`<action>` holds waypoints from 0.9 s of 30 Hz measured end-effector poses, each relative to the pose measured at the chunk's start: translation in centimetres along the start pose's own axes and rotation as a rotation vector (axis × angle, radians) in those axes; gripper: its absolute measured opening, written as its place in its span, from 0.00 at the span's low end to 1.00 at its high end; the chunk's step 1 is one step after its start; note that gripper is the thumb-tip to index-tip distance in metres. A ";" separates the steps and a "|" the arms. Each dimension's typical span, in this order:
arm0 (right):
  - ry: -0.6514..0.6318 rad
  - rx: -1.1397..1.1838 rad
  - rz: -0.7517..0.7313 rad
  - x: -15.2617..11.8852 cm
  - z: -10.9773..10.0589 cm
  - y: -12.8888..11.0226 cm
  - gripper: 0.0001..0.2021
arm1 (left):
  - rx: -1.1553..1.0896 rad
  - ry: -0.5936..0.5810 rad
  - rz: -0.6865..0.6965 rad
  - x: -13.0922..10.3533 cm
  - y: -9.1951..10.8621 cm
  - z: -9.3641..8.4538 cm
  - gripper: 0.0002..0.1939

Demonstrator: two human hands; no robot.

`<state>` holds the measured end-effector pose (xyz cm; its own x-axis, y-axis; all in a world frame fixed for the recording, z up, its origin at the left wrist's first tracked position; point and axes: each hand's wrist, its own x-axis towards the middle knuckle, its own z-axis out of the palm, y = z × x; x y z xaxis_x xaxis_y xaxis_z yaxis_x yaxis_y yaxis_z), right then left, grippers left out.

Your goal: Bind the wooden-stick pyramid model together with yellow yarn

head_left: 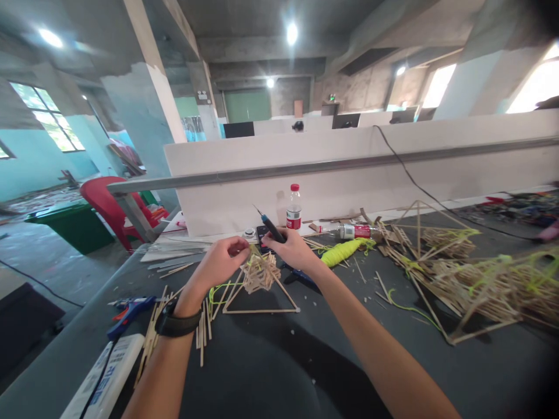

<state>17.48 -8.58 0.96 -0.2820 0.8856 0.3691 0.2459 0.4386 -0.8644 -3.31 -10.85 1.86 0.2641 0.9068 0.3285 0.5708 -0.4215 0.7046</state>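
Observation:
A pyramid-like frame of thin wooden sticks (261, 273) stands on the dark table, its triangular base towards me and yellow-green string around its top. My left hand (220, 265) is at the upper left of this frame, thumb and fingers pinched together; what lies between them is too small to make out. Gripped in my right hand (293, 250) is a pen-shaped tool (271, 227) with a dark handle, a blue collar and a thin pointed metal tip aimed up and left, away from the frame. Behind the hands lies a dark phone-like device (262, 235), partly covered.
A glue gun (128, 314), a white box (107, 378) and loose sticks (203, 334) lie left. Beyond are an upright bottle (294, 209), a lying bottle (354, 231) and yellow-green string (343, 252). Stick structures (471, 279) crowd the right; a white partition (244, 203) stands behind.

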 end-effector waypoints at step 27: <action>-0.503 -0.837 0.532 0.6 -4.6 7.0 0.14 | 0.079 0.080 0.053 0.4 0.5 1.0 0.12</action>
<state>23.31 -4.23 -3.30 -0.2512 0.9118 -0.3247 0.9423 0.1536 -0.2976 -2.15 -10.68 1.73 0.2340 0.8791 0.4153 0.6184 -0.4642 0.6341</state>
